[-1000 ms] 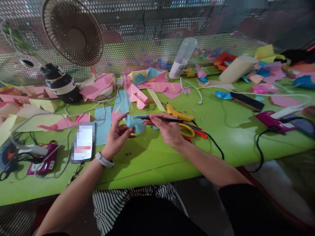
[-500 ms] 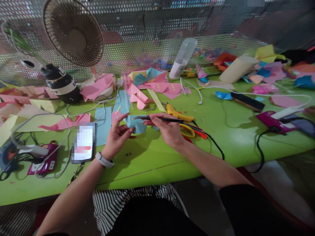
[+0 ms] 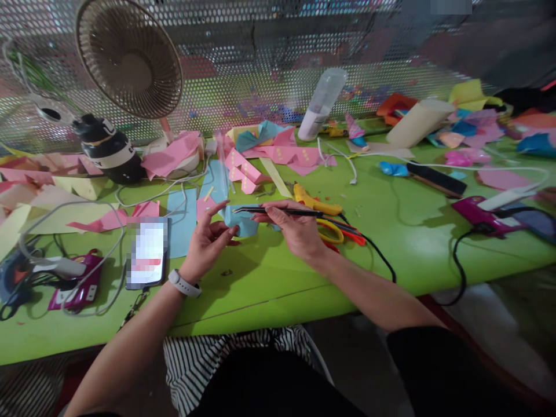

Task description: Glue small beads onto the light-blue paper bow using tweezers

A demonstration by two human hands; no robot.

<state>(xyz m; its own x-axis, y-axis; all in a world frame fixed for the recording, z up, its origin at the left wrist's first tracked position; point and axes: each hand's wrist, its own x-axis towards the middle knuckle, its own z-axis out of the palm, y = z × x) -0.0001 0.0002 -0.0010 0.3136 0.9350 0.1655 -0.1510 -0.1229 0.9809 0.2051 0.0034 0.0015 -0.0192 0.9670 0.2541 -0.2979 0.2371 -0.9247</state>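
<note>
Green tabletop [image 3: 269, 278] stretches under both hands, littered with cut paper and backed by a perforated metal screen [image 3: 260, 69]. Almost nothing has shifted over the last second: the hands stay in the same place and pose, and the only difference is a very slight drift of the camera. The work is at a pause or a fine, slow adjustment rather than a large move.

The left hand [image 3: 206, 240] is raised palm-up, fingers loosely curled and spread; its fingertips touch the near left edge of the blue paper piece [image 3: 243, 223], which sits between the two hands. Whether the fingers pinch the paper or only steady it, I cannot tell. The right hand [image 3: 295, 229] is closed narrowly around the black tweezers [image 3: 278, 211], thumb and forefinger pinching the shaft, with the tips pointing left and lying over the top edge of the blue piece, just beyond the left fingertips. Whether the tips grip the paper is too small to see.

Just past the right knuckles lie yellow-handled scissors [image 3: 317, 204] and an orange-handled pair [image 3: 343, 231]. Left of the left wrist rests a phone [image 3: 146, 252], and further beyond the fingers stand a desk fan [image 3: 130, 58] and a white bottle [image 3: 321, 104].
</note>
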